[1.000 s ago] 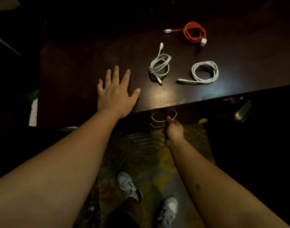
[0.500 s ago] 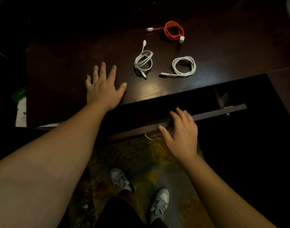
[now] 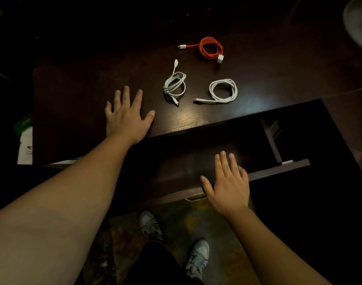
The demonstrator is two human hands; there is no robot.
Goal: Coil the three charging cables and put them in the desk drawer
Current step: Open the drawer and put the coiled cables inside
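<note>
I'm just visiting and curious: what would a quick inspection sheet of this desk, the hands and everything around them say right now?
Surface: dark wood desk, bare apart from three cables.
Job's things: drawer pulled open, inside too dark to judge; no cable visible in it.
Clutter: nothing seen on the desk.
Hands: left hand flat on the desktop, open; right hand open over the drawer front, holding nothing.
Cables: orange cable coiled at the back; left white cable and right white cable coiled nearer, all apart.
Surroundings: white paper at left; patterned floor; two sneakers below.
</note>
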